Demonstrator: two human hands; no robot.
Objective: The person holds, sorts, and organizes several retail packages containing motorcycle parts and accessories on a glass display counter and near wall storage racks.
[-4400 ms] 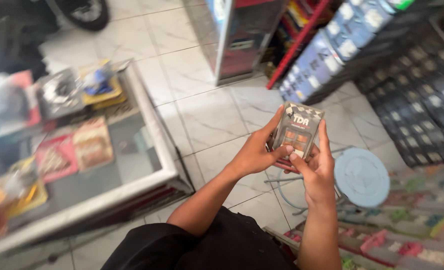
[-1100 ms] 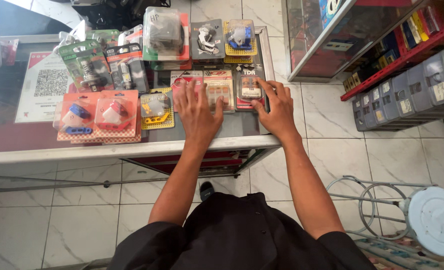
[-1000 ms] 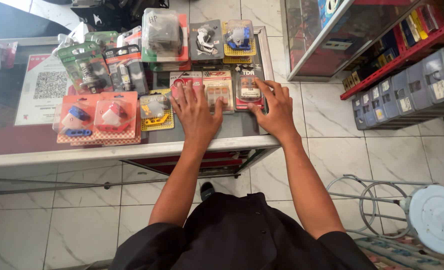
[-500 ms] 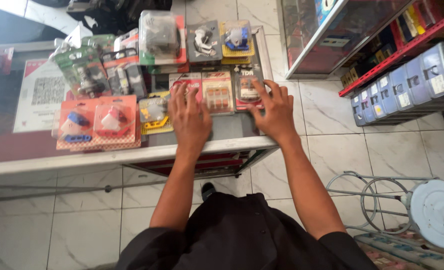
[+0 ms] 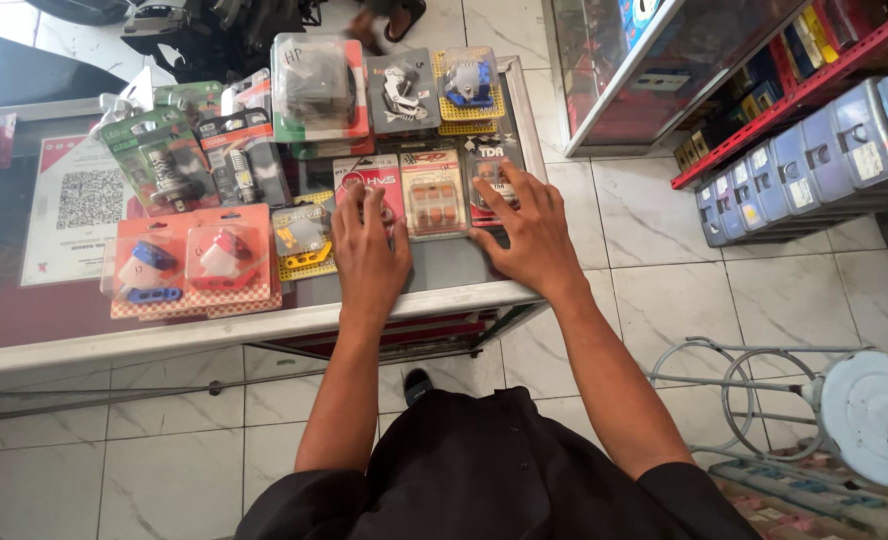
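Both hands lie flat, fingers spread, on packaged parts on a glass counter [image 5: 444, 275]. My left hand [image 5: 369, 250] covers the lower part of a red blister pack [image 5: 366, 178]. My right hand [image 5: 529, 235] rests on a dark blister pack [image 5: 491, 170] near the counter's right edge. Between them lies a pack of small orange parts [image 5: 431, 192], touched by neither palm.
More blister packs crowd the counter: two orange cards [image 5: 189, 262] at left, a yellow card [image 5: 302, 240], and larger packs [image 5: 319, 85] at the back. A code sign [image 5: 79, 205] lies at left. Shelves of blue boxes [image 5: 814, 150] stand right; a round stool [image 5: 874, 415] sits lower right.
Earlier both hands held the dark pack in the air beside the counter. It now lies on the counter, and both hands press flat on the packs, barely shifting over the last second.
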